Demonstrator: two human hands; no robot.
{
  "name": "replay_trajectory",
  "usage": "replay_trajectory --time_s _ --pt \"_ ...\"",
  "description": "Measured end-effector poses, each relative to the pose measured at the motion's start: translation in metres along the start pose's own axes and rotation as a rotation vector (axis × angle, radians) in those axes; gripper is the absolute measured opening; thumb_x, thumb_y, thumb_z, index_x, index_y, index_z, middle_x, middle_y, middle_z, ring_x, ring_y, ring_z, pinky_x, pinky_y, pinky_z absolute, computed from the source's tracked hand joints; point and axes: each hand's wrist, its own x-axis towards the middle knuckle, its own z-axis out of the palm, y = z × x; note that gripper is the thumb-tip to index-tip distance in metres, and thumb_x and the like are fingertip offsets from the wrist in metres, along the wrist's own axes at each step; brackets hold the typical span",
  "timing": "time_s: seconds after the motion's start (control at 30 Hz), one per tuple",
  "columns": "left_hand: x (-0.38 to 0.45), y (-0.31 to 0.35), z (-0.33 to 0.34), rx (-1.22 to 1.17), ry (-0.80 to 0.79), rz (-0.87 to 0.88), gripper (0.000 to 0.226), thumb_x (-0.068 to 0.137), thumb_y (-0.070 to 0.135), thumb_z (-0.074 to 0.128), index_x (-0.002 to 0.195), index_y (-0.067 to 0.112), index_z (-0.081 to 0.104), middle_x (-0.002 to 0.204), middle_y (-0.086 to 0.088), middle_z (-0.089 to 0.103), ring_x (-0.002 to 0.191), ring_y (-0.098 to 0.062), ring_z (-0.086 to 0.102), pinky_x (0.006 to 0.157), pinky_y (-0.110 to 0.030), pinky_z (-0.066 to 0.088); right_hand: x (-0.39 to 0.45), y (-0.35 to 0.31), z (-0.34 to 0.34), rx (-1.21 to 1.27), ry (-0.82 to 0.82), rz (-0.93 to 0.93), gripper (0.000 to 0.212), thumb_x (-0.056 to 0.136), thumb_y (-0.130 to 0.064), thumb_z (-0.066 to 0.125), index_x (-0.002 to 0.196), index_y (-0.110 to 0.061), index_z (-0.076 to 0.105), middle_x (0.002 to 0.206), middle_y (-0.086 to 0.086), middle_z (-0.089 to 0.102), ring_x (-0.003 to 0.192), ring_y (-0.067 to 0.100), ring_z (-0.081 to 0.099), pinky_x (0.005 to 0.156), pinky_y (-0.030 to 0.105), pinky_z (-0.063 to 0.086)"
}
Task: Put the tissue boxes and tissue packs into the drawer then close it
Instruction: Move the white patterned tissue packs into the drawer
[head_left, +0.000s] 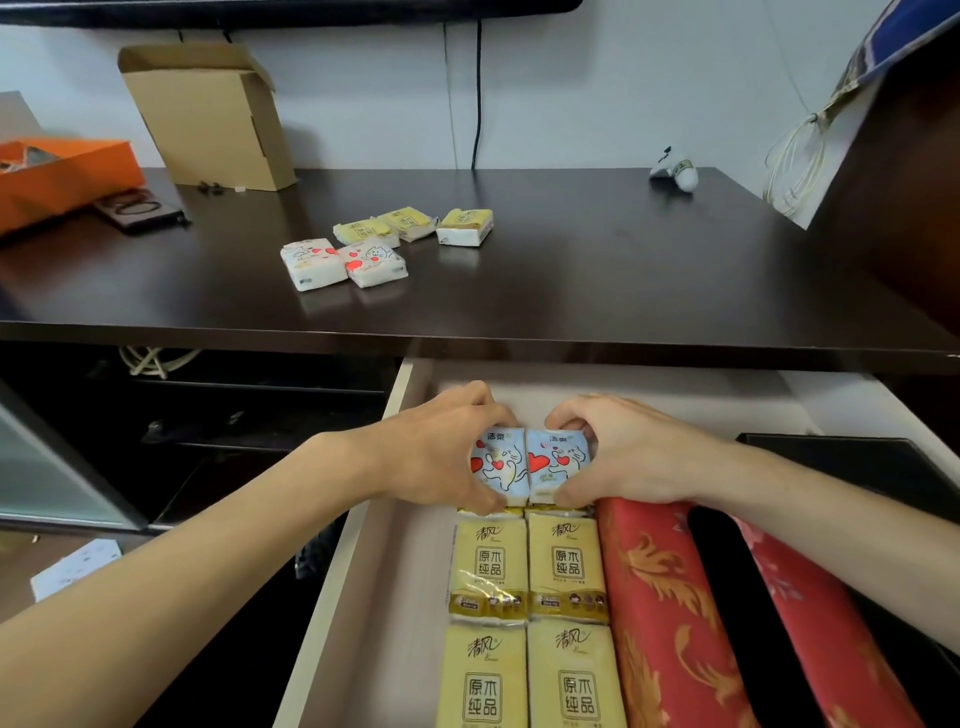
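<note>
The white drawer (363, 545) stands open below the dark tabletop. Inside it lie several yellow tissue packs (524, 571) in two columns and two red tissue boxes (665, 613) to their right. At the back of the yellow columns, my left hand (441, 447) grips one blue-white heart-print pack (501, 462) and my right hand (628, 447) grips a second one (558, 460), side by side and touching. On the tabletop lie two more heart-print packs (343, 262) and three yellow packs (410, 226).
An open cardboard box (208, 114) stands at the back left, with an orange box (57, 176) and a dark tray (140, 208) beside it. A small white toy (675, 169) sits back right. A black box (857, 467) lies in the drawer's right part.
</note>
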Motion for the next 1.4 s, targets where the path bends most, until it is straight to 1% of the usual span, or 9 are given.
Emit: replay_trajectory --time_s 0.3,0.43,0.57,0.67,0.8,0.97,1.1,1.23,1.4 --pt "-0.005 0.008 -0.003 0.063 -0.033 -0.024 0.089 0.064 0.062 0.078 0.139 0.032 0.04 0.119 0.017 0.045 0.107 -0.004 0.049 0.089 -0.029 0.053 -0.003 -0.001 0.0 0.016 -0.027 0.016 0.096 0.048 -0.062 0.082 0.135 -0.035 0.051 0.125 -0.012 0.056 0.106 0.009 0.06 0.089 0.037 0.058" --pt "-0.012 0.012 -0.021 0.006 0.001 -0.059 0.091 0.072 0.062 0.076 0.147 0.03 0.037 0.136 0.015 0.048 0.118 -0.003 0.048 0.093 -0.022 0.046 -0.017 -0.004 0.0 0.053 0.177 -0.076 0.084 0.055 -0.079 0.061 0.13 -0.041 0.058 0.125 -0.022 0.058 0.116 0.003 0.059 0.097 0.038 0.053" --pt "-0.032 0.004 -0.061 -0.085 0.263 -0.064 0.047 0.082 0.059 0.065 0.123 0.036 0.062 0.114 0.021 0.066 0.103 0.003 0.06 0.082 -0.02 0.047 -0.016 -0.014 -0.011 0.337 0.427 -0.268 0.013 0.087 -0.037 0.072 0.1 -0.037 0.074 0.1 -0.023 0.073 0.098 0.0 0.069 0.086 0.034 0.057" --pt "-0.045 -0.019 -0.083 -0.188 0.521 -0.135 0.028 0.087 0.046 0.061 0.109 0.032 0.071 0.097 0.018 0.073 0.094 0.003 0.066 0.082 -0.027 0.054 0.004 -0.034 -0.029 0.445 0.457 -0.359 0.021 0.093 -0.013 0.069 0.097 -0.033 0.077 0.098 -0.023 0.074 0.09 -0.002 0.069 0.075 0.016 0.053" --pt "-0.036 -0.064 -0.093 -0.042 0.86 -0.315 0.035 0.09 0.026 0.06 0.123 0.022 0.066 0.126 0.006 0.064 0.116 -0.013 0.059 0.095 -0.036 0.05 0.06 -0.074 -0.042 0.372 0.462 -0.403 0.026 0.096 -0.012 0.064 0.114 -0.028 0.074 0.107 -0.017 0.073 0.1 -0.003 0.066 0.081 0.01 0.048" --pt "-0.021 -0.102 -0.083 0.12 0.717 -0.476 0.06 0.095 0.032 0.057 0.15 0.013 0.039 0.158 -0.005 0.036 0.146 -0.021 0.03 0.111 -0.037 0.034 0.133 -0.122 -0.031 0.138 0.413 -0.397 0.051 0.099 -0.02 0.059 0.15 -0.022 0.053 0.154 -0.001 0.054 0.139 0.017 0.049 0.109 0.035 0.043" --pt "-0.021 -0.11 -0.076 0.134 0.712 -0.467 0.055 0.096 0.037 0.053 0.144 0.011 0.045 0.149 -0.007 0.048 0.136 -0.022 0.042 0.105 -0.035 0.039 0.164 -0.131 -0.024 -0.038 0.328 -0.404 0.06 0.102 -0.028 0.052 0.16 -0.024 0.038 0.168 -0.003 0.037 0.152 0.019 0.032 0.117 0.042 0.034" --pt "-0.023 -0.106 -0.076 0.15 0.729 -0.397 0.042 0.095 0.031 0.054 0.134 0.014 0.051 0.135 -0.002 0.052 0.126 -0.019 0.047 0.097 -0.029 0.041 0.164 -0.125 -0.027 -0.219 0.294 -0.415 0.058 0.105 -0.039 0.044 0.161 -0.026 0.037 0.166 -0.003 0.037 0.15 0.019 0.033 0.115 0.043 0.038" --pt "-0.028 -0.09 -0.079 0.159 0.698 -0.276 0.028 0.092 0.024 0.057 0.119 0.014 0.058 0.123 0.001 0.053 0.117 -0.018 0.048 0.093 -0.035 0.047 0.126 -0.092 -0.03 -0.302 0.441 -0.456 0.043 0.101 -0.042 0.049 0.141 -0.026 0.056 0.132 -0.004 0.054 0.122 0.017 0.047 0.088 0.038 0.05"
